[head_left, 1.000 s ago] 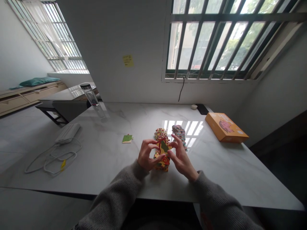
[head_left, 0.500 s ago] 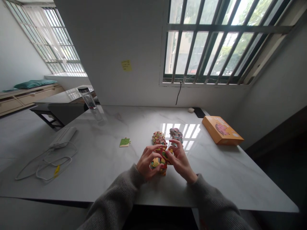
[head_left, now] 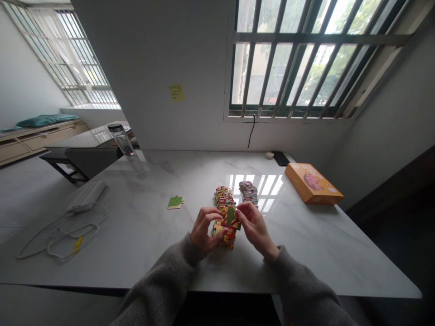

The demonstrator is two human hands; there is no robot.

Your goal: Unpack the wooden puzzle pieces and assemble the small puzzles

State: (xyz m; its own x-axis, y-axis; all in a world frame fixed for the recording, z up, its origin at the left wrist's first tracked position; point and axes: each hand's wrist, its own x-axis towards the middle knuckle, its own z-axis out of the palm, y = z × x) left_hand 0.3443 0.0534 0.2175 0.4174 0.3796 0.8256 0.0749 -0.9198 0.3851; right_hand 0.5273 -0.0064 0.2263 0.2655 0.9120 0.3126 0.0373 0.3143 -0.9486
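Observation:
A patterned puzzle piece [head_left: 230, 218] in red, yellow and green is tilted up over a row of stacked puzzle pieces [head_left: 224, 195]. My right hand [head_left: 254, 226] pinches its right edge between thumb and fingers. My left hand [head_left: 205, 231] is curved at the left side of the row, thumb and fingers apart; whether a fingertip touches the piece is unclear. Behind my right hand lies a second row of puzzle pieces [head_left: 248, 192], greyish at the edges. A single green puzzle piece [head_left: 175, 202] lies flat on the table, left of my hands.
An orange box [head_left: 313, 183] stands at the right of the white marbled table [head_left: 152, 244], with a black phone [head_left: 281, 159] and a small white object [head_left: 269, 155] behind. A white device [head_left: 86, 197] with a looped cable [head_left: 73, 233] lies left; a clear bottle [head_left: 122, 141] stands at back left.
The puzzle piece in my right hand has turned so its patterned face shows more. My right fingers have drawn together on its edge; my left hand has hardly moved.

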